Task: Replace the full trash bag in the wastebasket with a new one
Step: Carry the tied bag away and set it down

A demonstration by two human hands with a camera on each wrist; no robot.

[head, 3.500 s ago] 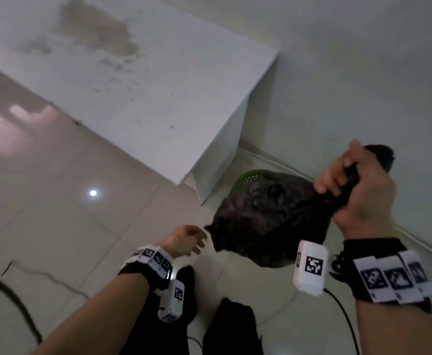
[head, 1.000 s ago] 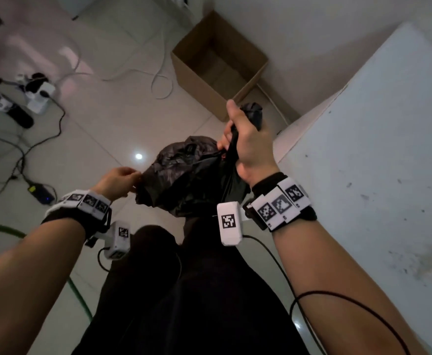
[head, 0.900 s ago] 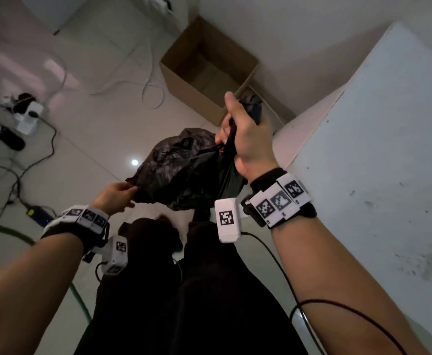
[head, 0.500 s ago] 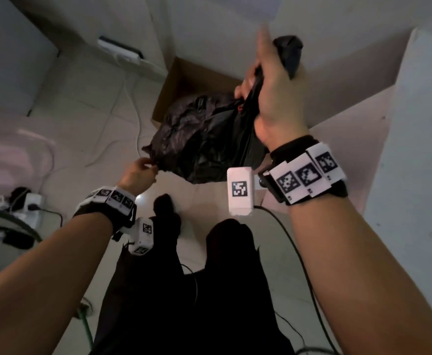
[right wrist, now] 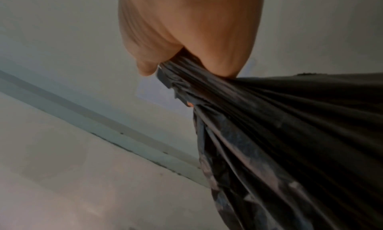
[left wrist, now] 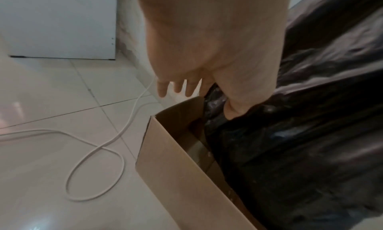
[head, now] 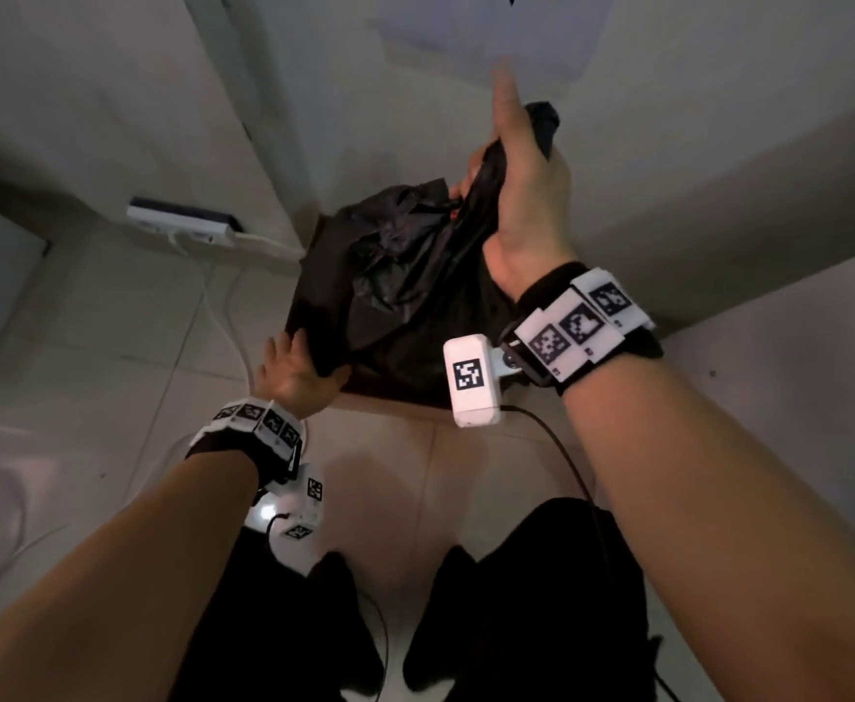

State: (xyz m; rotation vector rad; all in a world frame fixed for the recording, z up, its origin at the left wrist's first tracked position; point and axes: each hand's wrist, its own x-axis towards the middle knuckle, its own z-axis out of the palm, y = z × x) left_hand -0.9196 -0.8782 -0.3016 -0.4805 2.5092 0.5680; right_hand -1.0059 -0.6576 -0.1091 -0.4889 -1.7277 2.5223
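A full black trash bag (head: 405,276) hangs from my right hand (head: 514,195), which grips its gathered neck (right wrist: 186,79) in a fist. The bag's lower part sits inside the open top of a brown cardboard box (left wrist: 176,164); in the head view the bag hides most of the box. My left hand (head: 296,369) is at the bag's lower left, over the box's near corner. Its fingers (left wrist: 178,86) are straight and spread, and the thumb presses on the black plastic (left wrist: 300,135). The wastebasket is out of view.
A white power strip (head: 182,225) lies by the wall left of the box, and its white cable (left wrist: 93,151) loops over the tiled floor. A white cabinet (left wrist: 62,20) stands beyond it. A white table (head: 795,397) is at the right. My legs fill the bottom.
I turned away from the green wastebasket and carried the bag to the cardboard box. The bag now hangs into the box. My left hand went from pinching the bag's side to lying flat against it.
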